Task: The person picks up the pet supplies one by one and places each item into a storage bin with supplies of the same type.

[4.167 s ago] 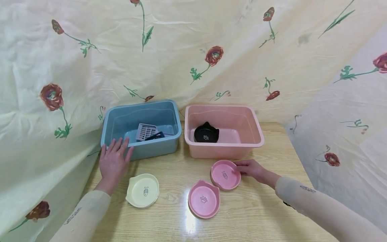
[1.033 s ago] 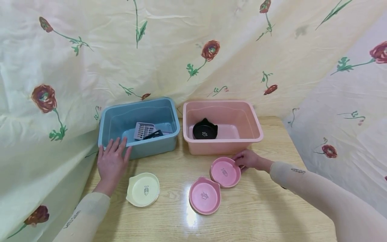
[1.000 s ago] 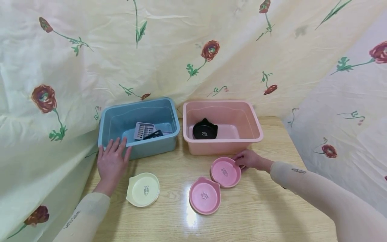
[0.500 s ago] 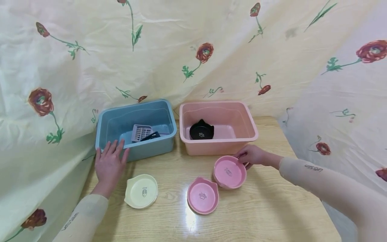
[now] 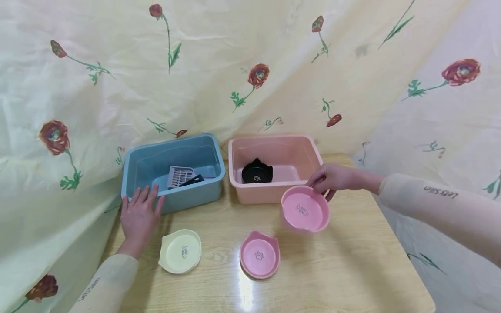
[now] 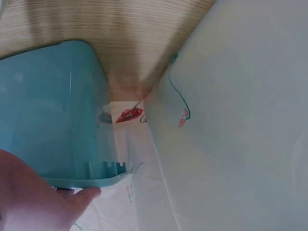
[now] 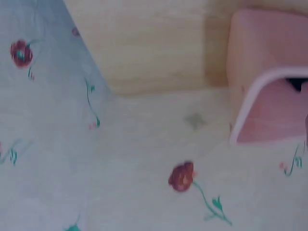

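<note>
My right hand (image 5: 332,179) pinches the rim of a pink cat-eared pet bowl (image 5: 300,211) with a fish-bone print. It hangs tilted above the table, in front of the pink bin (image 5: 258,194). Over the near-left rim of the blue bin (image 5: 188,198) rest the spread fingers of my left hand (image 5: 140,219); the left wrist view shows its thumb (image 6: 85,198) along that rim. Another pink bowl (image 5: 259,256), with a paw print, stands on the table. To its left lies a cream bowl (image 5: 181,252) with a fish-bone print.
A black cat-eared bowl (image 5: 256,172) sits at the left inside the pink bin. The blue bin holds a slotted lilac litter scoop (image 5: 181,176) and a dark-handled item (image 5: 192,181). Flowered cloth (image 5: 203,91) hangs behind and beside the wooden table (image 5: 313,278).
My right hand has lifted the fish-bone pink bowl off the table, up and to the right, away from the paw-print bowl. My left hand stays at the blue bin's rim.
</note>
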The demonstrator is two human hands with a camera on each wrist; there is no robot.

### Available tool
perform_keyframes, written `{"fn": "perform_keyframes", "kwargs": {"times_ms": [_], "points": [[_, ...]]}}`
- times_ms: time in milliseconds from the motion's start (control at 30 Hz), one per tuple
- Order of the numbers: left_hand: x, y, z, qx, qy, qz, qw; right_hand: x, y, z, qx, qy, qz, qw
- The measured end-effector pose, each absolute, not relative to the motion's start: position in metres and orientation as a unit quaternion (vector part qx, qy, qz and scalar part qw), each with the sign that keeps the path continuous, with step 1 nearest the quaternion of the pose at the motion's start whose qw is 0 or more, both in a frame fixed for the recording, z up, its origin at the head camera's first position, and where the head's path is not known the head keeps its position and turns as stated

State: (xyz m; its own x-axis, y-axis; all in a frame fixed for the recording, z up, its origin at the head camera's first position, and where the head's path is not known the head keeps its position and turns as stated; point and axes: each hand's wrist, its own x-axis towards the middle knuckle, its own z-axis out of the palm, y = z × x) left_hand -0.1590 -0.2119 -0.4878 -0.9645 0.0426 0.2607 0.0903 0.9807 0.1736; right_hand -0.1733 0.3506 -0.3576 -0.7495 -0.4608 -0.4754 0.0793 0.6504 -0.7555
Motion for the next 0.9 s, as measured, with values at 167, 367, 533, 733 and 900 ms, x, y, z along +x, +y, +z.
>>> {"fn": "perform_keyframes", "kwargs": {"times_ms": [167, 367, 533, 733, 900], "points": [[-0.160, -0.214, -0.491, -0.043, -0.983, -0.094, 0.150, -0.196, 0.350, -0.315, -0.125, 0.853, -0.376, 0.341], [-0.160, -0.214, -0.493, -0.043, -0.980, -0.096, 0.166, -0.228, 0.346, -0.276, -0.128, 0.872, -0.339, 0.330], [-0.161, -0.215, -0.496, -0.038, -0.980, -0.091, 0.171, -0.254, 0.340, -0.261, -0.134, 0.883, -0.317, 0.321], [-0.164, -0.215, -0.499, -0.039, -0.978, -0.092, 0.184, -0.283, 0.334, -0.262, -0.147, 0.887, -0.301, 0.318], [-0.166, -0.216, -0.500, -0.039, -0.977, -0.095, 0.188, -0.308, 0.330, -0.270, -0.159, 0.890, -0.288, 0.315]]}}
